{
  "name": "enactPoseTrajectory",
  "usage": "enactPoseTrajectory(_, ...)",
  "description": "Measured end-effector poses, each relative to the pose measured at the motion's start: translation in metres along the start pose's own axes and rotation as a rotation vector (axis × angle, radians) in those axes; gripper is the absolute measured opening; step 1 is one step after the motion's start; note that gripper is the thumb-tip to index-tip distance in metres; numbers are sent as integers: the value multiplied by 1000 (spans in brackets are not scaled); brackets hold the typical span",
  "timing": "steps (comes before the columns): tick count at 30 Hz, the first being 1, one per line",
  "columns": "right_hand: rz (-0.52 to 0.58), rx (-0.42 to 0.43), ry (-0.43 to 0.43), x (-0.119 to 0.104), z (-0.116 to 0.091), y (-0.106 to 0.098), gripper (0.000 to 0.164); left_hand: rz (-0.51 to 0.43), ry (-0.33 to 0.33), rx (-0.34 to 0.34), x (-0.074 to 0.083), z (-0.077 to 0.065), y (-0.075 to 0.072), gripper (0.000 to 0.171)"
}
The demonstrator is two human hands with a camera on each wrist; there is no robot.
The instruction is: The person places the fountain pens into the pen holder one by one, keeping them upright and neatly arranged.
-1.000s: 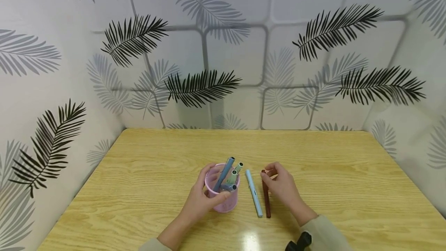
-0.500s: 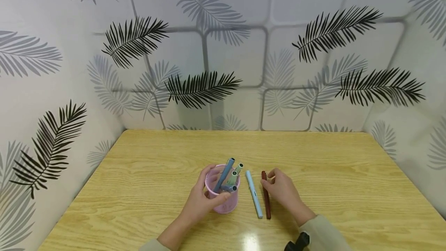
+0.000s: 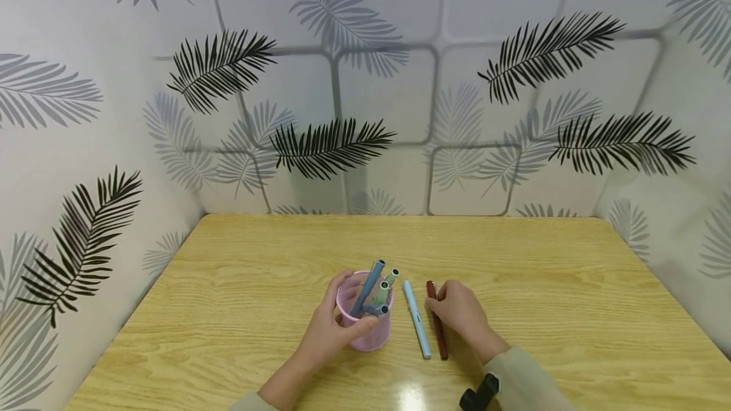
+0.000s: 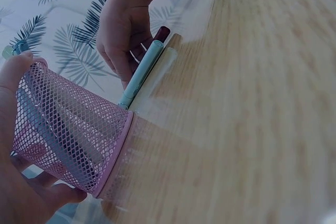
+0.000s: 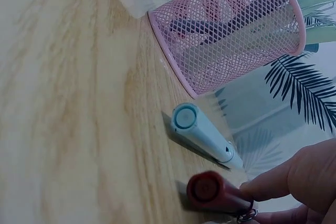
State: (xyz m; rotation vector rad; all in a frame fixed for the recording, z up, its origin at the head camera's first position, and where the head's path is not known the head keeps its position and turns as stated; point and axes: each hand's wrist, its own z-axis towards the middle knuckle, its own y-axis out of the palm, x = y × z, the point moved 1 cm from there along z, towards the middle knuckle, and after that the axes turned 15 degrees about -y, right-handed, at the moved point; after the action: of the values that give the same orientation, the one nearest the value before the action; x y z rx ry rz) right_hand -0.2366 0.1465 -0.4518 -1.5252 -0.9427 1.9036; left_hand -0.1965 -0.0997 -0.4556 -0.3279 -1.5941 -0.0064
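Note:
My left hand [image 3: 327, 336] grips a pink mesh pen holder [image 3: 372, 337] standing on the table, the thumb over its near side and the fingers round the far side. Two blue-grey pens, one of them a tall slanted pen [image 3: 367, 288], and two pale green pens, including a nearer green pen [image 3: 381, 293], lean inside it. A light blue pen [image 3: 417, 321] lies to the holder's right. Beside that lies a dark red pen [image 3: 441, 339], pinched near its far end between the thumb and fingers of my right hand [image 3: 464, 314]. In the right wrist view the red pen's round end [image 5: 206, 187] faces the camera.
The wood-grain table [image 3: 263, 259] reaches back to a wall [image 3: 388, 100] with a leaf pattern. Similar patterned walls stand at both sides. A black device [image 3: 481, 392] is strapped at the right sleeve.
My right hand has slid slightly nearer along the red pen, and the pen's near end has swung a little to the right. The left hand and pen holder stay in place.

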Motion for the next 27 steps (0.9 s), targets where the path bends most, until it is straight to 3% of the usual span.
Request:
enactPoseTrajectory(8, -48, -8, -16, -2, 1, -3, 12, -6, 4, 2, 0, 0, 1, 79)
enactPoseTrajectory(17, 43, 82, -80, 2, -1, -6, 11, -6, -9, 3, 0, -1, 0, 79)
enactPoseTrajectory(27, 105, 114, -71, -4, -4, -16, 18, -18, 6, -11, 0, 0, 1, 79)
